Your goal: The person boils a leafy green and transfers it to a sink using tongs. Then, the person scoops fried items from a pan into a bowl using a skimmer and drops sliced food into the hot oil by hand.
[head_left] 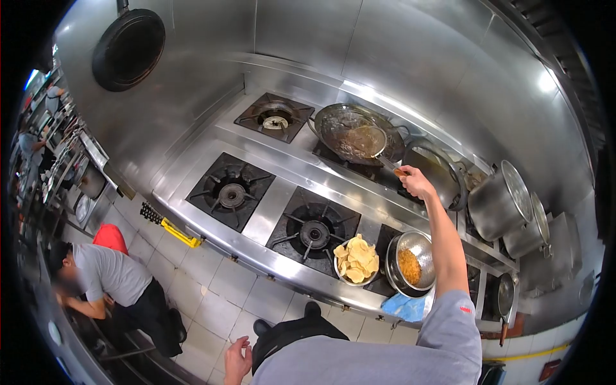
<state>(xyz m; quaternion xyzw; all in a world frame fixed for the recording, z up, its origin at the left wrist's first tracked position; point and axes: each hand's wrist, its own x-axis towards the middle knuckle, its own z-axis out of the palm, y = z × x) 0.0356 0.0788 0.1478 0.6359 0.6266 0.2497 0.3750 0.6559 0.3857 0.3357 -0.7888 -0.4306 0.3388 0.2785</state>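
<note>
My right hand [418,183] is closed round the wooden handle of a round mesh strainer [367,141]. The strainer's bowl sits inside a large wok [333,122] on the back of the stove, where dark bubbling oil is visible. My left hand [237,360] hangs low beside my leg, fingers loosely bent and apart, with nothing in it. Near my right forearm, a metal bowl [420,245] holds shredded orange-yellow food [409,266]. To its left is a bowl heaped with pale yellow chips [357,258].
Gas burners [231,196] line the stove front. Tall metal pots [500,202] and a wood-handled pan [505,295] stand at right. A blue cloth [404,307] lies at the front edge. Another person [115,282] bends down at lower left. A black pan [128,50] hangs on the wall.
</note>
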